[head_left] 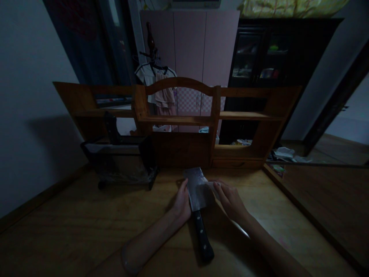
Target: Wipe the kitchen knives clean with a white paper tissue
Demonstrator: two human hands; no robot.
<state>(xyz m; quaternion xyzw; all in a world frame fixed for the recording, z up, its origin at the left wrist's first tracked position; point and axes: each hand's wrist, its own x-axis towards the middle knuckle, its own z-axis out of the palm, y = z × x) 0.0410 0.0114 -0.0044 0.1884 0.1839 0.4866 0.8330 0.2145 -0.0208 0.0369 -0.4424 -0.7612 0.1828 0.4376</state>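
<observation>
A cleaver (196, 190) with a broad steel blade and a black handle (203, 238) lies flat on the wooden desk (86, 227), blade pointing away from me. My left hand (182, 200) rests against the blade's left edge, fingers curled along it. On the blade's right side my right hand (230, 199) presses a pale folded cloth or paper (211, 187) against the steel with closed fingers.
A wooden shelf unit (178, 119) stands along the desk's back edge. A black rack (121, 154) sits at the back left. The desk's right edge (302, 211) drops off beside a doorway. Cabinets and hanging clothes stand behind.
</observation>
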